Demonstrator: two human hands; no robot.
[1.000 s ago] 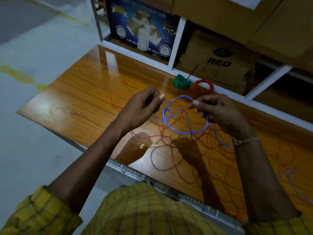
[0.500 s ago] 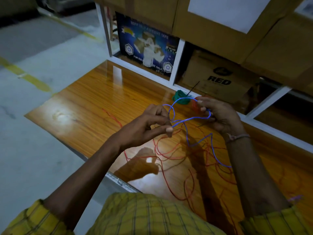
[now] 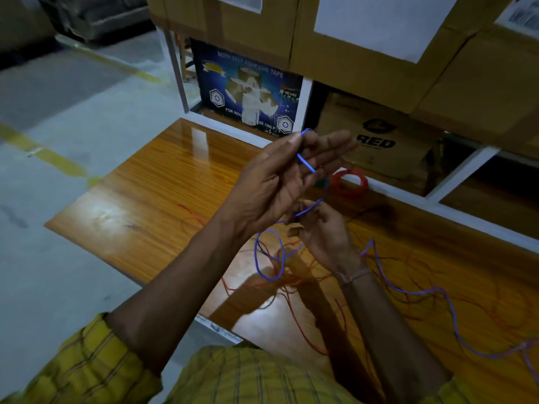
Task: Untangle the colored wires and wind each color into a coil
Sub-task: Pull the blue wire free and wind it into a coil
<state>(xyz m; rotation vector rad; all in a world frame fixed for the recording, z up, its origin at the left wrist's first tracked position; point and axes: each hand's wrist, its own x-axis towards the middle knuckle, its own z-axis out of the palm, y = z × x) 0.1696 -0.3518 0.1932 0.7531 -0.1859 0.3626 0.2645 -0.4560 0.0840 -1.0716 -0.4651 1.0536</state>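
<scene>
- Left hand (image 3: 280,182) raised above the wooden table (image 3: 140,196), palm turned toward the camera, fingers stretched out flat and together, thumb up.
- Blue wire (image 3: 306,165) looped over the top of that hand near the thumb tip and running down across the fingers (wrapped round them rather than pinched).
- Right hand (image 3: 323,228) lower and just behind the left, fingers curled in, pinching the same blue wire where it comes off the left hand.
- Below both hands, a loose blue loop hanging down to the table; another blue length trailing right past the right wrist to the frame's edge.
- Red wires (image 3: 291,282) tangled flat on the table under and around the hands.
- Red coil (image 3: 350,183) already wound, resting at the table's far edge against the white shelf frame (image 3: 455,177).
- A sliver of something green just left of that coil, mostly hidden by the left hand.
- Cardboard boxes (image 3: 376,147) stacked in the shelving behind.
</scene>
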